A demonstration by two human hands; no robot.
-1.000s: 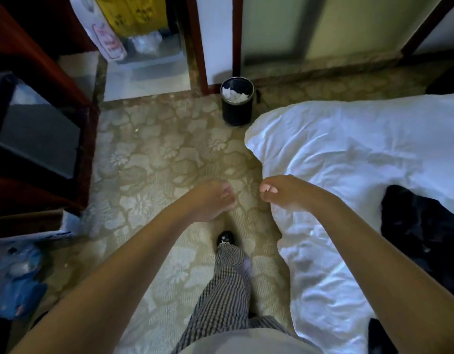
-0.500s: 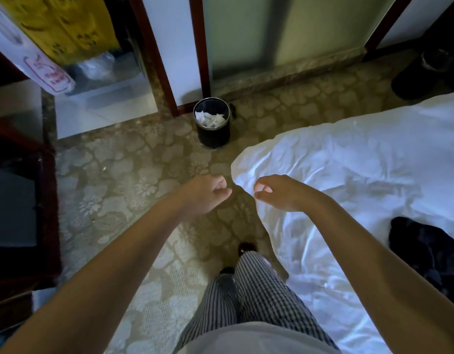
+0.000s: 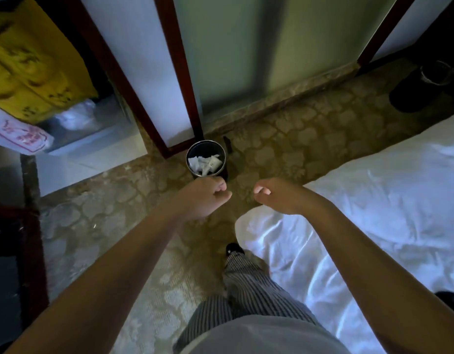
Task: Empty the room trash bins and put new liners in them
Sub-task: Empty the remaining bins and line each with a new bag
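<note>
The trash bin (image 3: 196, 149) is drawing nearer, now sitting just beyond my left hand (image 3: 204, 196), as I'm walking up with the fingers of it and my right hand (image 3: 277, 198) loosely curled and empty; I'm judging that bending to grip the rim comes next.

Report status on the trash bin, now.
Left hand, right hand empty, fingers loosely curled. Black bin ahead, white paper inside. Bed at right, off the path.
</note>
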